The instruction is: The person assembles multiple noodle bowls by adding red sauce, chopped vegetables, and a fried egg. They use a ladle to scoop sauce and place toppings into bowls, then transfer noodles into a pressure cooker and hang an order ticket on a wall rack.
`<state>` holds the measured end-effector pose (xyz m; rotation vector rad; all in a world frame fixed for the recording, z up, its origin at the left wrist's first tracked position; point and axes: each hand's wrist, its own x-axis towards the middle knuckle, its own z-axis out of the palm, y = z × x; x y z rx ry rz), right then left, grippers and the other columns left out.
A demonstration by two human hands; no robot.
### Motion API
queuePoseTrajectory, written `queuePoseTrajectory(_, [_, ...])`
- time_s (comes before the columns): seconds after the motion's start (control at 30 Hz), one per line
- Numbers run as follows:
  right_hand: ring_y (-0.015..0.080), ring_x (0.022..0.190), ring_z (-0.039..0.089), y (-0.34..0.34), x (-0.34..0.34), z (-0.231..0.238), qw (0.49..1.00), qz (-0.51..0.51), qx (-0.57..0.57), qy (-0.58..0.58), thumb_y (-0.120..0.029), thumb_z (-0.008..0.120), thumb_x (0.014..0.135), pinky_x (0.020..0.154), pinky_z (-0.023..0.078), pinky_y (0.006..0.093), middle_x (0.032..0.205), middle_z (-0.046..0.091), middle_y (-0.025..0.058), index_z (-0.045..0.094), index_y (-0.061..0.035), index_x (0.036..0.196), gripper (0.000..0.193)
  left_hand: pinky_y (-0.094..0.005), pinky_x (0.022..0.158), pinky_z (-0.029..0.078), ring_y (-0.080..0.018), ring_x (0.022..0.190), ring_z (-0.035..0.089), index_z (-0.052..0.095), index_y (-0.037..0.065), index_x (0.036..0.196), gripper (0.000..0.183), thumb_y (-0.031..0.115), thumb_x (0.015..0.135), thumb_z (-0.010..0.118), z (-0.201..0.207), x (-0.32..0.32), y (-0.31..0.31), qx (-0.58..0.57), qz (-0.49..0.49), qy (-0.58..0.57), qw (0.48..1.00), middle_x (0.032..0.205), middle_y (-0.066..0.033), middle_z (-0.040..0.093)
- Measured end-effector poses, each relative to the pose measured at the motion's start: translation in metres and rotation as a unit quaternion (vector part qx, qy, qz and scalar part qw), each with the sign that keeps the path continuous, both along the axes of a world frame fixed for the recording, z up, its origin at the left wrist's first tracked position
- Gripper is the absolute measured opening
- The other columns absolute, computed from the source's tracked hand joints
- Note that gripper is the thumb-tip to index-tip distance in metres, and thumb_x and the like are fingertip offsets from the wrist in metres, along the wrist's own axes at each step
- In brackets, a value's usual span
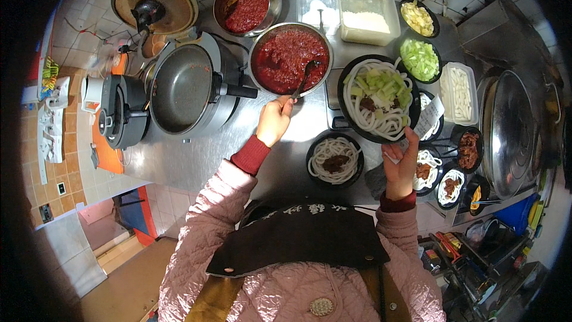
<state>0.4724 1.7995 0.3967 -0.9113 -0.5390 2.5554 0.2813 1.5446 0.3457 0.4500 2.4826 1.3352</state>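
My left hand (275,120) is closed round the handle of a dark spoon (307,75), whose head rests in red chunky sauce in a steel bowl (253,65). At the right, my right hand (400,164) grips the near rim of a black bowl (347,120) and a white paper slip (428,118) together. Thick white noodles (381,124), chopped pale green vegetable (381,86) and some brown topping fill that bowl. Just left of my right hand, on the steel counter, sits another black bowl of noodles (322,170) with brown topping.
A grey pan (179,89) on a cooker stands left, its handle pointing toward the sauce. Behind are a second sauce pot (247,12) and plastic tubs (366,21). Several small black bowls line the right, beside a large lidded pot (512,134). The counter edge (286,198) runs before me.
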Motion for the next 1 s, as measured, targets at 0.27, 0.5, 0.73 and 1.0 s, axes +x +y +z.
queuePoseTrajectory(0.27, [0.0035, 0.040, 0.027, 0.000, 0.000, -0.006, 0.999, 0.013, -0.012, 0.038, -0.022, 0.070, 0.086, 0.046, 0.029, 0.0174, 0.085, 0.065, -0.0023, 0.059, -0.0097, 0.107, 0.027, -0.0203, 0.052, 0.031, -0.0017, 0.054, 0.039, 0.071, 0.001, 0.105, 0.025, 0.017, 0.100, 0.052, 0.007, 0.002, -0.003, 0.126, 0.016, -0.136, 0.983, 0.060, 0.0071, 0.050])
queuePoseTrajectory(0.5, [0.0025, 0.043, 0.028, -0.003, -0.003, 0.000, 1.000, 0.003, -0.018, 0.023, -0.018, 0.066, 0.089, 0.047, 0.028, 0.0171, 0.084, 0.059, -0.0025, 0.057, -0.0077, 0.102, 0.019, -0.0213, 0.041, 0.024, -0.0041, 0.043, 0.034, 0.065, -0.005, 0.111, 0.026, 0.013, 0.100, 0.050, 0.019, -0.006, -0.019, 0.253, 0.069, -0.325, 0.909, 0.054, 0.0066, 0.044])
queuePoseTrajectory(0.73, [0.0025, 0.043, 0.028, -0.003, -0.005, 0.003, 0.999, 0.018, -0.020, 0.037, -0.018, 0.065, 0.089, 0.047, 0.028, 0.0171, 0.083, 0.059, -0.0030, 0.057, -0.0085, 0.102, 0.018, -0.0199, 0.041, 0.025, -0.0030, 0.042, 0.033, 0.067, -0.004, 0.109, 0.026, 0.013, 0.101, 0.048, 0.027, -0.012, -0.030, 0.259, 0.063, -0.285, 0.921, 0.054, 0.0062, 0.045])
queuePoseTrajectory(1.0, [0.0025, 0.043, 0.028, 0.000, -0.001, -0.007, 0.999, 0.013, -0.017, 0.039, -0.017, 0.067, 0.088, 0.046, 0.029, 0.0169, 0.092, 0.063, -0.0011, 0.057, -0.0076, 0.107, 0.024, -0.0352, 0.067, 0.050, -0.0266, 0.073, 0.067, 0.069, 0.002, 0.107, 0.023, 0.017, 0.098, 0.052, 0.009, -0.013, -0.026, -0.041, -0.002, 0.095, 0.995, 0.080, -0.0177, 0.068])
